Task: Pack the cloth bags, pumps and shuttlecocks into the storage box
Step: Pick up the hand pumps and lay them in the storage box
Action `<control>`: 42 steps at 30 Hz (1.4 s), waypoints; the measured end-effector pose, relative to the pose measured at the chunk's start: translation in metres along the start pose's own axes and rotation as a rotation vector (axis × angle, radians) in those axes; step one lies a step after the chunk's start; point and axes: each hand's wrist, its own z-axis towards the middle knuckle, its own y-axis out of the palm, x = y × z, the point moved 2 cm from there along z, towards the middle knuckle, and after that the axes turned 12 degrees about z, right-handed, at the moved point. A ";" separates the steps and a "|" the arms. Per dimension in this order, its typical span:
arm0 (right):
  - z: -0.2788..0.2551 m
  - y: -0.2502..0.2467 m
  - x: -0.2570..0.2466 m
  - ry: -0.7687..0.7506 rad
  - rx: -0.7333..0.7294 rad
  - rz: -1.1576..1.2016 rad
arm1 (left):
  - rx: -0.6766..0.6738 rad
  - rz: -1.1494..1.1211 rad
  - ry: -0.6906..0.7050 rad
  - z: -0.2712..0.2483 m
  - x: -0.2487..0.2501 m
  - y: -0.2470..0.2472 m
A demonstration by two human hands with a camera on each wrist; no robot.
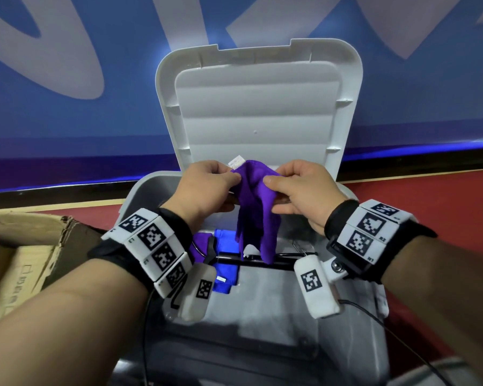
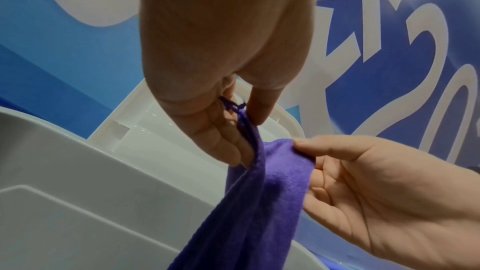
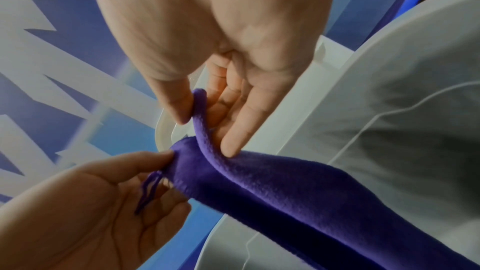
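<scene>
Left hand and right hand each pinching soft purple cloth bag top edge, hanging above open grey plastic storage box, possibly a black pump inside

My right hand pinches the top edge of a purple cloth bag between thumb and fingers. My left hand holds the neighbouring edge, a purple drawstring dangling across its palm. The bag hangs toward the grey storage box below.
</scene>
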 end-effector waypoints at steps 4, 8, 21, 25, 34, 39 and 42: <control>-0.008 0.008 0.000 0.015 -0.058 0.011 | -0.031 -0.011 0.044 -0.004 0.003 0.005; -0.011 0.007 -0.003 0.014 -0.100 0.020 | -0.037 0.008 0.108 -0.007 0.007 0.006; -0.006 -0.005 -0.001 -0.231 0.018 -0.284 | -0.038 0.093 0.204 -0.005 0.006 0.001; -0.003 -0.010 -0.003 -0.249 -0.058 -0.290 | -0.142 -0.044 0.211 -0.011 0.011 -0.002; 0.001 -0.007 0.009 -0.085 -0.282 -0.364 | -0.187 -0.262 0.215 -0.009 0.011 -0.008; -0.001 -0.006 0.002 -0.141 -0.240 -0.203 | -0.203 -0.350 0.145 -0.006 0.006 -0.006; -0.004 -0.003 -0.004 -0.163 -0.208 -0.045 | -0.296 -0.202 0.077 -0.003 -0.005 -0.001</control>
